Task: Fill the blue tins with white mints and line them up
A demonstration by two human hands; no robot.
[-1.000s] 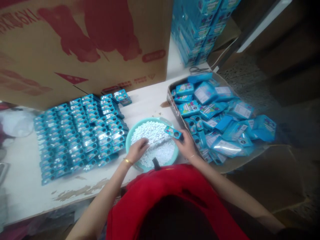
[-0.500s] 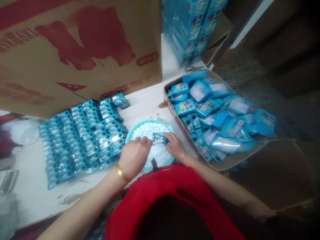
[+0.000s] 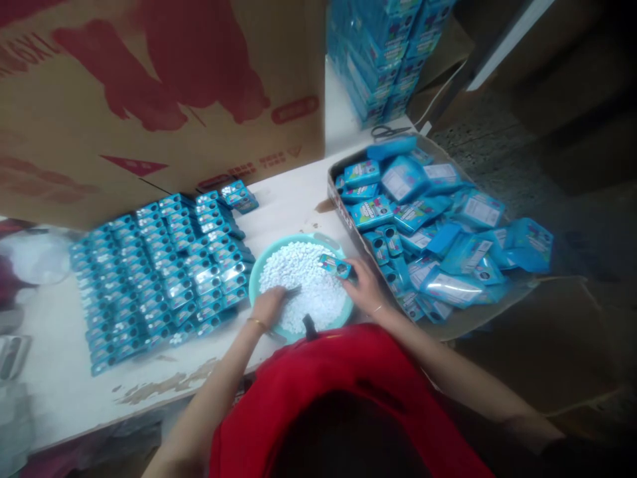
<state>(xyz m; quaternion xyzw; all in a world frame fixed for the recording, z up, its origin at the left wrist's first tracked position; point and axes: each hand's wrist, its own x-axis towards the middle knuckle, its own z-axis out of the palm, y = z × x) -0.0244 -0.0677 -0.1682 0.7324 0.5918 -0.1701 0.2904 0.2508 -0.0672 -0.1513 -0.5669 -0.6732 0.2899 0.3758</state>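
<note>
A round light-green basin (image 3: pixel 255 279) full of small white pellets (image 3: pixel 303 272) sits in front of me. At its left rim, my left hand (image 3: pixel 269 307) is closed on a thin dark tool (image 3: pixel 292 291) whose tip lies over the pellets; its exact kind is too blurred to tell. Above the basin's right side, my right hand (image 3: pixel 365 287) grips a small blue box (image 3: pixel 336 265) by its right end, tilted, with a dark round spot near that end. Fingers of both hands are partly hidden.
Rows of similar blue boxes (image 3: pixel 164 272) stand at left. An open carton (image 3: pixel 348 216) heaped with blue packs (image 3: pixel 448 232) is at right. Scissors (image 3: pixel 391 131) lie behind it, near stacked blue packs (image 3: pixel 383 66). A large cardboard box (image 3: pixel 209 126) walls the back of the white table (image 3: pixel 293 206).
My left hand has drawn back from the small box to the basin's left rim, lowering the thin tool towards the pellets. My right hand has shifted slightly right with the box.
</note>
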